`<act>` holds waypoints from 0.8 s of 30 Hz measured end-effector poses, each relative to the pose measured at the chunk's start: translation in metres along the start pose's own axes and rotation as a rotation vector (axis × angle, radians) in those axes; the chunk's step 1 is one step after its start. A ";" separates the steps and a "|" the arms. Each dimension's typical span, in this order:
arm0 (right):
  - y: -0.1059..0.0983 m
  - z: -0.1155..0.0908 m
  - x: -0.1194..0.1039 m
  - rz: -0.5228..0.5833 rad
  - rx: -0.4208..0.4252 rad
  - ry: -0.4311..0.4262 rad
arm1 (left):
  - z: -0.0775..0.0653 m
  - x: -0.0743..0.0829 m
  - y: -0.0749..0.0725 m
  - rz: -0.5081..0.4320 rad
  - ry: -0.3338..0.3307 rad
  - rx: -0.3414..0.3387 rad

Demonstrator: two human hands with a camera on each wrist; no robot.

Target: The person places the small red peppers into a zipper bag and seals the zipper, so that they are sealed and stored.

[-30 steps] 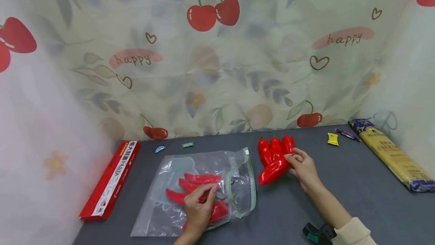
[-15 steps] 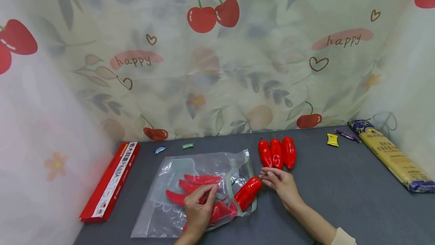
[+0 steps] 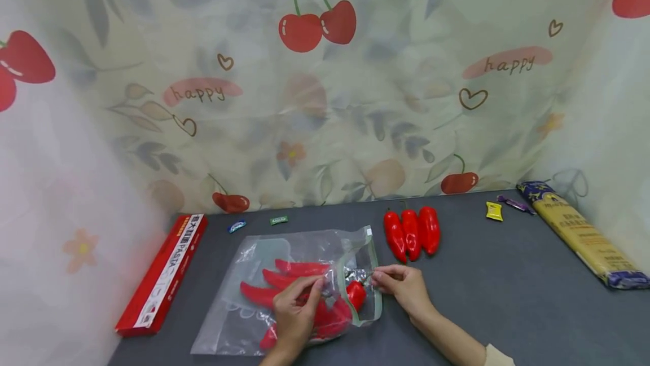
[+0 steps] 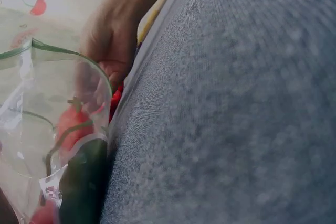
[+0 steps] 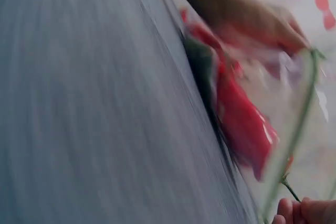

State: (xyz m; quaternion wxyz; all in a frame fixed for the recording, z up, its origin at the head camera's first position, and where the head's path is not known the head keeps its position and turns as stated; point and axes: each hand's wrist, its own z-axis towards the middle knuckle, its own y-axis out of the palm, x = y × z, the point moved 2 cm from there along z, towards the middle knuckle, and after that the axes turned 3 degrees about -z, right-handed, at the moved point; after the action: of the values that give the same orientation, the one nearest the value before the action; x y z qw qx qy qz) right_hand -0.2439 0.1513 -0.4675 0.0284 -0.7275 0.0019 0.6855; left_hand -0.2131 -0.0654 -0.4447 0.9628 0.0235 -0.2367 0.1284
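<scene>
A clear zip bag (image 3: 304,241) lies on the table with several long red peppers (image 3: 259,294) inside, its green-edged mouth facing right. My left hand (image 3: 296,312) pinches the bag's upper layer near the mouth, holding it raised. My right hand (image 3: 406,290) is at the mouth, pinching the thin green stem (image 5: 290,189) of a red pepper (image 3: 356,294). That pepper's body is within the bag, its stem end at the opening. Three more red peppers (image 3: 429,230) lie side by side behind my right hand. In the left wrist view, the pepper (image 4: 74,124) shows through the plastic.
A red pasta box (image 3: 162,276) stands at the left. Small blue (image 3: 236,226) and green (image 3: 279,220) wrapped candies lie behind the bag. At the back right are a yellow candy (image 3: 493,211), a purple candy (image 3: 515,203) and a long yellow package (image 3: 579,230).
My right hand has taken a red pepper by its stem from the group at the right, moved it left and slid it into the bag's mouth. My left hand has stayed on the bag.
</scene>
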 end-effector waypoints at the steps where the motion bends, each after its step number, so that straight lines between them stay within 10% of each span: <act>1: 0.006 -0.003 0.001 -0.028 -0.030 -0.013 | 0.002 0.003 0.000 0.003 0.003 -0.002; 9: 0.034 -0.017 0.005 -0.143 -0.287 -0.154 | 0.016 0.027 -0.001 -0.005 0.006 -0.003; 24: -0.003 0.010 -0.010 0.038 -0.179 -0.192 | 0.018 0.028 -0.002 -0.001 -0.047 -0.017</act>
State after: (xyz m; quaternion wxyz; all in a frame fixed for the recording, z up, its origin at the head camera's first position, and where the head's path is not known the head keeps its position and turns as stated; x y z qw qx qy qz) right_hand -0.2540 0.1547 -0.4577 -0.0493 -0.6581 -0.0482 0.7498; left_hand -0.1965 -0.0624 -0.4157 0.9572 0.0183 -0.2603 0.1251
